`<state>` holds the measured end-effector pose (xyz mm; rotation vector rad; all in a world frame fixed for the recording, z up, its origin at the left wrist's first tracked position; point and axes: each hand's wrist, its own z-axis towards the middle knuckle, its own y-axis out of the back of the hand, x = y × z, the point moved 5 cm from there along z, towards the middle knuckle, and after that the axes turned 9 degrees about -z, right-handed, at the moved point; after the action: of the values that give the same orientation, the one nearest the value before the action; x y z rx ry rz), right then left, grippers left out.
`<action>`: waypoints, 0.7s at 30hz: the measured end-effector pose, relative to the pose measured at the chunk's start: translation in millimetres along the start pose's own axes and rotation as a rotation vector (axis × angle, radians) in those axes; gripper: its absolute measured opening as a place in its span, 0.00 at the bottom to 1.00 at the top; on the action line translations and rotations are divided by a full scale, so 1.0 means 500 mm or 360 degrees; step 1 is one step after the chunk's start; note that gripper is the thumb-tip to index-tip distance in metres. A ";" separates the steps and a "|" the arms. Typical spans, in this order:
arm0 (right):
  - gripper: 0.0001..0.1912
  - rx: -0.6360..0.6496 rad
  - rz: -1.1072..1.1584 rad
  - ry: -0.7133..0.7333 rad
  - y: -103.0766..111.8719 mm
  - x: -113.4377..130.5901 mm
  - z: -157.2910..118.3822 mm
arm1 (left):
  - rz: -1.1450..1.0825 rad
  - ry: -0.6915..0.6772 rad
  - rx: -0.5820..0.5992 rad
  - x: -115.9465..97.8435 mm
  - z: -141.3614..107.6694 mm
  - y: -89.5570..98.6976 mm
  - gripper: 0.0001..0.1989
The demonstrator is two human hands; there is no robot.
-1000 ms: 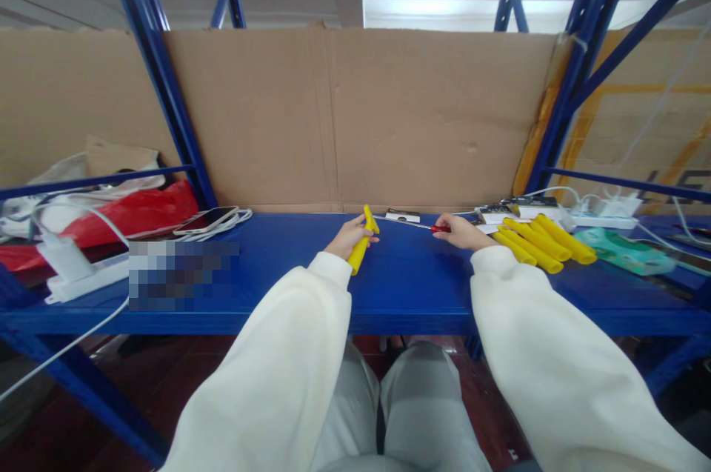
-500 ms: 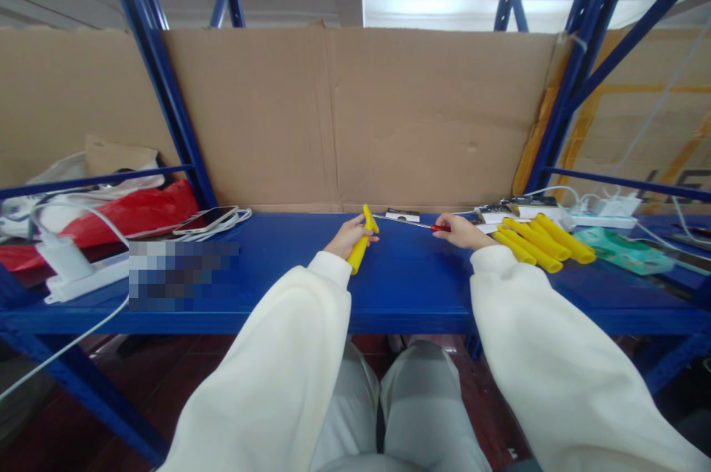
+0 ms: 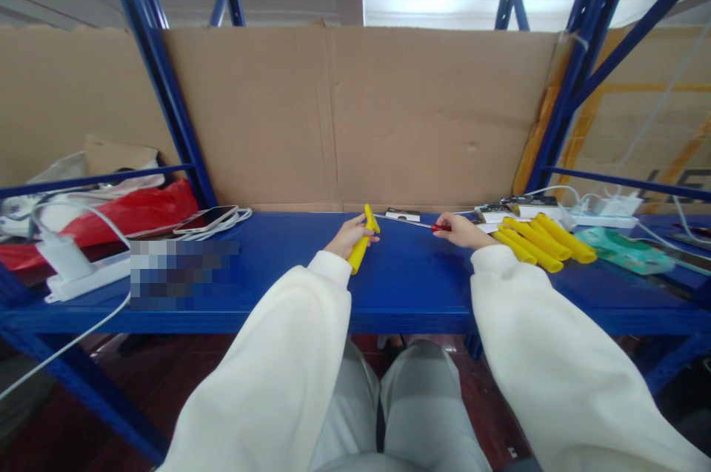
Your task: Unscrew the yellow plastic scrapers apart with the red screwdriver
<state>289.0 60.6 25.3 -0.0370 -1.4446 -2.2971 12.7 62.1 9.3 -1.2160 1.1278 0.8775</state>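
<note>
The person in front of me is holding both arms out over the blue bench (image 3: 411, 272), white sleeves (image 3: 278, 353) reaching to the wrists. The left hand (image 3: 349, 235) is grasping a yellow piece (image 3: 358, 256), its grip folding around the middle while the top is sticking up above the fingers and the lower end is slanting down toward the bench's front edge. The right hand (image 3: 460, 230) is pinching the red handle of a screwdriver (image 3: 441, 228), and that grip is closing firmly on it; the thin shaft is pointing across at the upper part of the yellow piece, though I can't tell whether the tip is touching it. A small white and black box (image 3: 403, 215) is lying just behind the shaft. Beside the right wrist, several yellow tubes (image 3: 547, 244) are resting side by side, with a green packet (image 3: 627, 251) lying near them. Over to the left, a red bag (image 3: 138, 213) is slumping behind a white power strip (image 3: 92, 278), and brown cardboard (image 3: 389, 116) is standing along the back.
</note>
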 end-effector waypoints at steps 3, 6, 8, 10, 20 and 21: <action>0.05 0.0014 0.0009 0.0020 0.003 0.005 -0.002 | 0.0092 -0.0049 -0.0028 -0.003 -0.002 0.001 0.44; 0.06 0.0060 0.0036 0.0054 0.005 0.013 -0.005 | 0.0177 -0.0090 -0.0066 -0.006 -0.001 0.005 0.45; 0.07 0.0094 0.0059 0.0084 0.007 0.018 -0.007 | 0.0222 -0.0116 -0.0077 -0.006 0.001 0.007 0.45; 0.08 0.0122 0.0090 0.0112 0.008 0.021 -0.011 | 0.0265 -0.0149 -0.0082 -0.007 0.003 0.010 0.44; 0.13 0.0037 0.0083 -0.0021 -0.009 0.026 -0.009 | 0.0326 -0.0218 -0.0070 -0.005 0.009 0.016 0.41; 0.13 0.0016 0.0034 -0.0043 -0.009 0.026 -0.009 | 0.0307 -0.0217 -0.0063 -0.003 0.010 0.017 0.42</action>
<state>276.6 54.0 22.4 -0.0805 -1.4619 -2.2807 5.0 68.7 8.7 -1.0743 1.1342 1.1169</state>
